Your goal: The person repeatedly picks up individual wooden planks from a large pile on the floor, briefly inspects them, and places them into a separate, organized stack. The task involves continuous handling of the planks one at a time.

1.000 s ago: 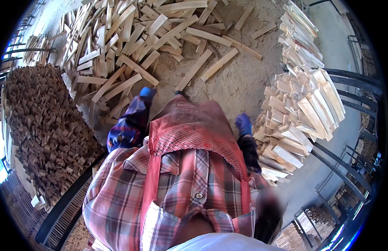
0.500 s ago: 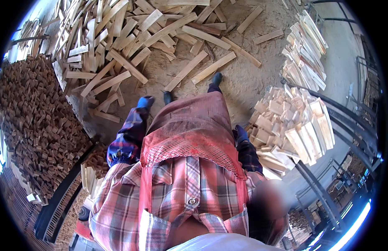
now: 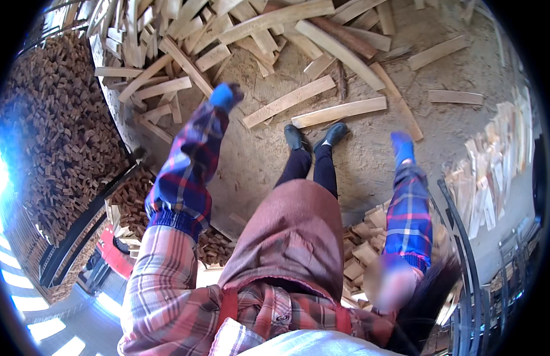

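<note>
My left hand (image 3: 226,97), in a blue glove with dark fingers, reaches forward over the ground beside the edge of a pile of wooden slats (image 3: 186,65). Its fingers look loosely apart, and nothing shows in them. My right hand (image 3: 400,145), also in a blue glove, hangs over the bare ground to the right; its fingers are too indistinct to read. Between the two hands, in front of my shoes, lie a pale slat (image 3: 340,111) and another slat (image 3: 289,101). A thin curved strip of wood (image 3: 399,101) lies just beyond my right hand.
Small wood blocks fill a large bin (image 3: 67,136) on the left. Stacked blocks (image 3: 364,255) sit close by my right side, and upright slats (image 3: 494,166) stand farther right. Black metal bars (image 3: 461,249) run along the right. Two loose slats lie at the far right.
Both arms have stretched forward and outward, away from my body. The view has shifted, with my shoes and the loose slats now nearer the middle. No wood has visibly been picked up.
</note>
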`<state>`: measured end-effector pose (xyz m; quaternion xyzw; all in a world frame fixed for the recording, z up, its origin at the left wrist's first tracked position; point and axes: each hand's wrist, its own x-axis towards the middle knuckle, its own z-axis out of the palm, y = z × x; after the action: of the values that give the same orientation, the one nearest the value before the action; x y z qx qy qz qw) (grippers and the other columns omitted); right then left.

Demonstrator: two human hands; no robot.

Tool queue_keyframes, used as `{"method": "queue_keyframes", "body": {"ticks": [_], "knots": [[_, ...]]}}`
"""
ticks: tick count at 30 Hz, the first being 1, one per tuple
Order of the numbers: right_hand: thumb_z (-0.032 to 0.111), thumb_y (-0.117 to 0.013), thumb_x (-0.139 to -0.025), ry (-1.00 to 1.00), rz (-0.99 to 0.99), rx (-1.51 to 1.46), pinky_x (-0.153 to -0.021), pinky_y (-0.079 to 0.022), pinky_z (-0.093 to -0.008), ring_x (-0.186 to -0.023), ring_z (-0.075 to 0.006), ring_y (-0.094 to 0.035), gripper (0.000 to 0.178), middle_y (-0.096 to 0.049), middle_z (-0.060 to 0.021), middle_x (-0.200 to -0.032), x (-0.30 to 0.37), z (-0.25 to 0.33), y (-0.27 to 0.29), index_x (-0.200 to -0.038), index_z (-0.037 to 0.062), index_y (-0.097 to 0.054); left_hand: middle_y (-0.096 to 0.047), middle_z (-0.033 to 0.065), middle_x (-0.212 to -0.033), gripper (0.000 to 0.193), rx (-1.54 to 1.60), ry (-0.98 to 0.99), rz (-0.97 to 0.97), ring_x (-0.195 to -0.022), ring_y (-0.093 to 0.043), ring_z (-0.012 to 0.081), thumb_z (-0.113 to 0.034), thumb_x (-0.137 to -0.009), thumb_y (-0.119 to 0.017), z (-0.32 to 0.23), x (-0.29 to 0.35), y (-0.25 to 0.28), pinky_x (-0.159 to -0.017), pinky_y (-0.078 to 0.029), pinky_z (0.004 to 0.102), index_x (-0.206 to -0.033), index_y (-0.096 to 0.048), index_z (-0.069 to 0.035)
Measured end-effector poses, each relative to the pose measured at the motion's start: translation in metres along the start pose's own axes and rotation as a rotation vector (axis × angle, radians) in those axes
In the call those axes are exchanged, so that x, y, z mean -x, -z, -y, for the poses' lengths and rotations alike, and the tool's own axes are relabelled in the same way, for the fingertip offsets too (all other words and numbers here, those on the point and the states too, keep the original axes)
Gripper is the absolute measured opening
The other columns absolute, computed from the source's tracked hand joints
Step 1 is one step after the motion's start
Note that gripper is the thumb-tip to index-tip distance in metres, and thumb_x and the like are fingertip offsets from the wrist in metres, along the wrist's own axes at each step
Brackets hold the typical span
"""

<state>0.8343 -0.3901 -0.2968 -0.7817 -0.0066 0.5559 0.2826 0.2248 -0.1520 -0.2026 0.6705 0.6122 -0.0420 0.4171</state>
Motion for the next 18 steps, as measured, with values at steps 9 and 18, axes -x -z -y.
{"method": "queue_keyframes", "body": {"ticks": [9, 18], "knots": [[0.045, -0.071, -0.074, 0.713, -0.131, 1.067, -0.101, -0.038, -0.0419, -0.12, -0.037, -0.048, 0.077, -0.049, -0.0229, -0.13, -0.092, 0.096, -0.205, -0.134, 0.0058, -0.043, -0.058, 0.0208, -0.113, 0.059, -0.388, -0.114, -0.37, -0.102, -0.057, 0.0369, -0.036, -0.072, -0.069, -0.005, -0.196, -0.044, -0.088, -0.046, 0.0407, -0.121, -0.053, -0.007], [0.041, -0.079, -0.063, 0.993, -0.361, 1.284, -0.095, -0.044, -0.0439, -0.113, -0.0374, -0.053, 0.08, -0.052, -0.0226, -0.126, -0.175, 0.111, -0.254, -0.128, 0.0062, -0.047, -0.046, 0.0257, -0.132, 0.099, -0.571, -0.004, -0.38, -0.122, -0.045, 0.0396, -0.04, -0.064, -0.078, -0.024, -0.285, -0.026, -0.101, -0.039, 0.0425, -0.141, -0.029, -0.001]]}}
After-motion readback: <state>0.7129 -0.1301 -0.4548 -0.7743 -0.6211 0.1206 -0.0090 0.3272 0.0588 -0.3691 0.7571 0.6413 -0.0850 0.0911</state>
